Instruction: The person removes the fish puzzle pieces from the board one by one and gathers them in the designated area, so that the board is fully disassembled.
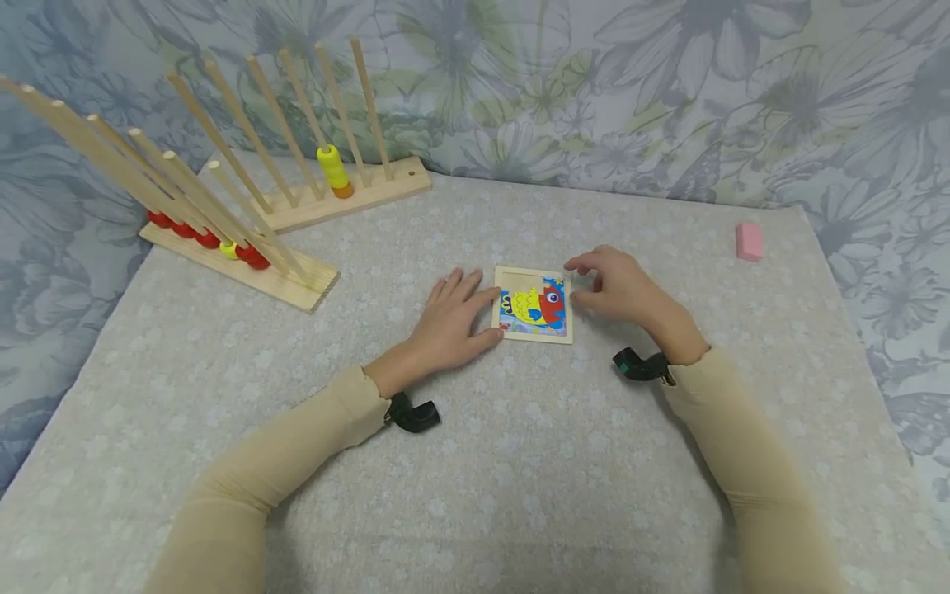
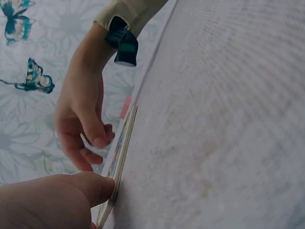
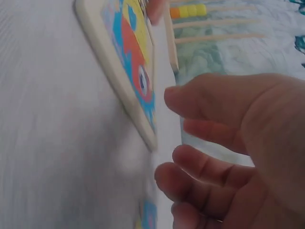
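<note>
A square wooden picture puzzle (image 1: 534, 338) with a red, yellow and blue fish lies on the table, bare wood showing along its upper left. My left hand (image 1: 453, 326) rests flat with fingers spread, thumb and index fingertips at the puzzle's left edge. In the left wrist view, that thumb (image 2: 100, 188) presses against the board's rim. Beside the right edge, my right hand (image 1: 619, 285) hovers with loosely bent fingers and nothing between them. A small blue and yellow piece (image 3: 150, 214) shows near its fingers in the right wrist view; the hand hides it in the head view.
Two wooden peg stands, one nearer (image 1: 312, 289) with red and yellow beads and one behind (image 1: 401, 173) with yellow and orange beads, stand at the back left. A pink block (image 1: 750, 242) sits at the far right. Floral wallpaper (image 1: 519, 99) rises behind the table.
</note>
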{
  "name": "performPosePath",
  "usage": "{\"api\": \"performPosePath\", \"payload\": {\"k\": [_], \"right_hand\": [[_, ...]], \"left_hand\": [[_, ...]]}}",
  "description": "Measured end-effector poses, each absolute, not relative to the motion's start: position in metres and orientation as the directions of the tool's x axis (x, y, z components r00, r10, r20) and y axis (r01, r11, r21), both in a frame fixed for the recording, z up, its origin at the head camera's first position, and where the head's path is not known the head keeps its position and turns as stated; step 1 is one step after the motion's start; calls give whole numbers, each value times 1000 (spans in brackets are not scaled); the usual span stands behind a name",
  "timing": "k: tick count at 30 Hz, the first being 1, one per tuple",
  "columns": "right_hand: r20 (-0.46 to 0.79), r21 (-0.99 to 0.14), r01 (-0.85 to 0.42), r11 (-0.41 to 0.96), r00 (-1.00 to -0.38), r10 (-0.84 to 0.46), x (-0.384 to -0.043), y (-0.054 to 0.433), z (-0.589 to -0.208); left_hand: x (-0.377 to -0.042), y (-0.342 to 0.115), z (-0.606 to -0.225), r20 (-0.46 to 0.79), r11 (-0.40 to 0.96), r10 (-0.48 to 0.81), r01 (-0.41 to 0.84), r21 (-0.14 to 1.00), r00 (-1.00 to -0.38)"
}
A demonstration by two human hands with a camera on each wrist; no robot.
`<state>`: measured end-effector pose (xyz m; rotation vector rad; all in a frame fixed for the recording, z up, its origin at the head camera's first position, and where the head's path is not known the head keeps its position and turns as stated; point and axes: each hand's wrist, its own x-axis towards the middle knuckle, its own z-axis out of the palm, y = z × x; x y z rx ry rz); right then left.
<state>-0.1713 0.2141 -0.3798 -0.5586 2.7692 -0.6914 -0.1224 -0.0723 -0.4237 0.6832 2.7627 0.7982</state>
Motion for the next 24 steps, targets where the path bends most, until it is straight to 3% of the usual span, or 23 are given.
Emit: {"api": "performPosePath", "payload": {"k": [4, 15, 24], "right_hand": [[-178, -474, -333, 815, -871, -459, -176, 193, -386], [-251, -429, -310, 848, -861, -442, -181, 181, -383], [-229, -397, -306, 865, -880, -416, -177, 176, -381]], "left_hand": [[-122, -72, -426, -54, 750, 487, 386, 537, -872], [-122, -73, -425, -50, 751, 480, 381, 540, -876], [-123, -74, -425, -49, 746, 480, 378, 548, -876]]}}
